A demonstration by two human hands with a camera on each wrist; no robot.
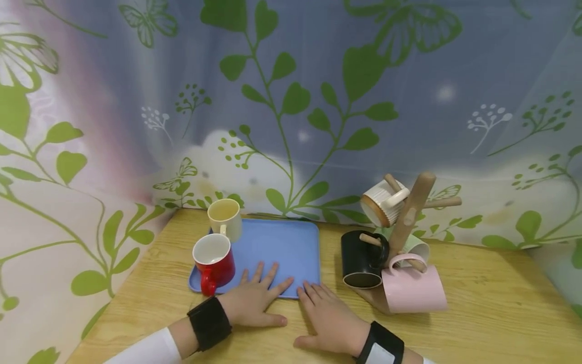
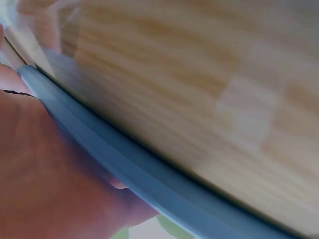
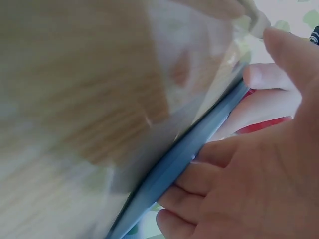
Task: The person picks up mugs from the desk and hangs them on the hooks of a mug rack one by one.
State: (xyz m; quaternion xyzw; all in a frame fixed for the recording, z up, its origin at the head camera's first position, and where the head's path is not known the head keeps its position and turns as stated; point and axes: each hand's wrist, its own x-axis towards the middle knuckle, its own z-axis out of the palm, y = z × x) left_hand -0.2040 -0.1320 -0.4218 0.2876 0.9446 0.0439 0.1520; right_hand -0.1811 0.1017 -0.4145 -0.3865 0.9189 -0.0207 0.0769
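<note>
My left hand (image 1: 254, 301) lies with fingers spread over the front edge of a blue tray (image 1: 282, 247), its thumb out on the table. Beside it my right hand (image 1: 334, 321) rests palm down on the wood, fingertips right at the tray's front right corner. A red mug (image 1: 215, 263) with a white inside stands on the tray's left part, handle toward me. Behind that is a pale yellow mug (image 1: 233, 225), upright. In the left wrist view the tray's edge (image 2: 124, 159) runs alongside the palm; the right wrist view shows fingertips close along the tray's rim (image 3: 184, 149).
Right of the tray stands a wooden mug tree (image 1: 411, 212). From its pegs hang a black mug (image 1: 359, 258), a pink mug (image 1: 414, 290), a light green mug (image 1: 417, 247) and a white ribbed mug (image 1: 379, 202) with a brown base. A patterned curtain (image 1: 318, 151) closes off the back.
</note>
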